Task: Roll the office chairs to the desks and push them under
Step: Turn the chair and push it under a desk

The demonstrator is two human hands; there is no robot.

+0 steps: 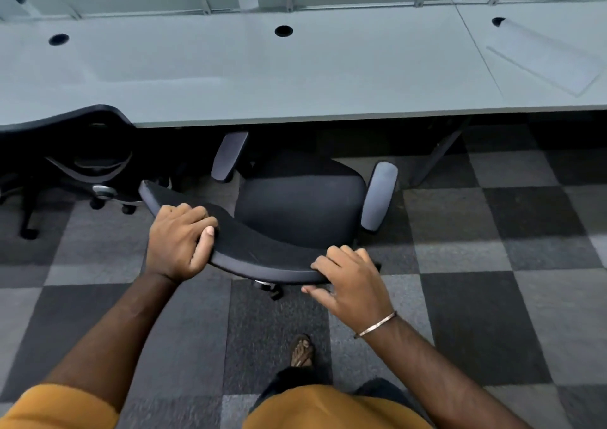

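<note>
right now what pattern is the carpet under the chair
The carpet is a checkerboard of dark and lighter grey squares, seen in the head view.

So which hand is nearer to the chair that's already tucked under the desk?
Left. The left hand grips the backrest end nearest the tucked chair; the right hand holds the opposite end, farther away.

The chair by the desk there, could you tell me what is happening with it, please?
A person holds the top edge of a black office chair's backrest with both hands: the left hand grips near one end, the right hand near the other. The chair faces the long grey desk; its seat is mostly still out on the checkered carpet, not yet pushed under. Another chair sits at the desk to the left.
</note>
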